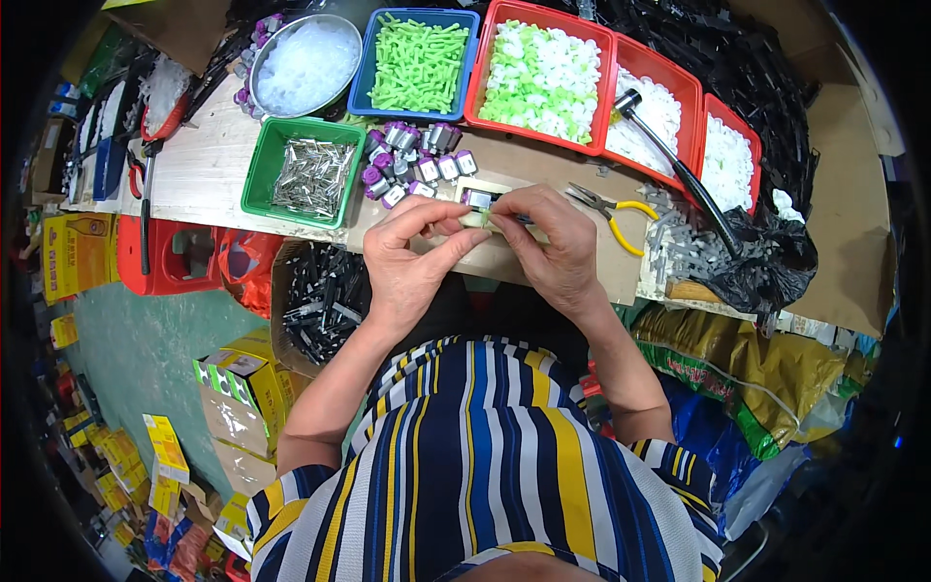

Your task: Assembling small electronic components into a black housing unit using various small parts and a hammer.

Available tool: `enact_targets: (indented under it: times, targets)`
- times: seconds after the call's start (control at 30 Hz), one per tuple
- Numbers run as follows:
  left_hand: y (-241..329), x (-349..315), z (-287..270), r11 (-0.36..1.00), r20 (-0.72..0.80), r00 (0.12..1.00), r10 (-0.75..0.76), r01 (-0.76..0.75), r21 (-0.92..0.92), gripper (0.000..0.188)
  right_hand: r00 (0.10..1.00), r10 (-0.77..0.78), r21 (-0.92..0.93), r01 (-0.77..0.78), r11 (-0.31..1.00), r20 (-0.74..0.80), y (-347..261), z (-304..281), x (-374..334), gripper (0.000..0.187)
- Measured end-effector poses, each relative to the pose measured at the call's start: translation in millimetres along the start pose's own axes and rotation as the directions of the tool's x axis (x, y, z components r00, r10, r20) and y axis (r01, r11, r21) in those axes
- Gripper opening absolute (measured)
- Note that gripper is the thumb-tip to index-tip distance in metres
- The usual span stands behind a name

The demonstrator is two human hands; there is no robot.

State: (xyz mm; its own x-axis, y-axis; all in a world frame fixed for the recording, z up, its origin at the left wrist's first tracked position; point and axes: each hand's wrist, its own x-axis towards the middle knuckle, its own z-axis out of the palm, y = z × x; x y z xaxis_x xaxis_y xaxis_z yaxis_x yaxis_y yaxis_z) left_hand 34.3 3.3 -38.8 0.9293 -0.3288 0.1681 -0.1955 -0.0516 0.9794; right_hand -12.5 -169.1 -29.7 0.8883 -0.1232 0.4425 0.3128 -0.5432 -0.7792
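Note:
Above the near edge of the bench my two hands come together in a pinch. The thumb and fingers of my left hand [412, 254] close on a small pale white-green plastic piece [473, 220]. My right hand [555, 242] pinches the right side of the same piece, and its fingertips partly hide it. Just beyond the fingers is a cream-coloured block [467, 183], with a small purple-and-silver part [478, 198] in it. A cluster of small purple-and-silver motor-like parts [427, 170] lies to the upper left of my hands.
A green bin [254, 184] of metal pins stands left. Behind are a blue bin [357, 82] of green pieces, red bins [479, 68] of white and green pieces, and a metal bowl [255, 82]. Yellow-handled pliers [621, 228] and a black flexible-neck lamp [689, 179] are right.

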Motion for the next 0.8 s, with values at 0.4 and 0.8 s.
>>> enact_targets:
  times: [0.4,0.8]
  targets:
    - [-3,23,-8,0.944,0.291,0.924,0.247,-0.298,0.145,0.025,0.998,-0.025,0.055,0.022,0.998,0.049,3,0,-6,0.016]
    - [-19,18,-2,0.725,0.301,0.841,0.449,-0.540,0.428,0.041,0.999,0.051,-0.162,-0.048,0.986,0.012,28,-9,-10,0.015]
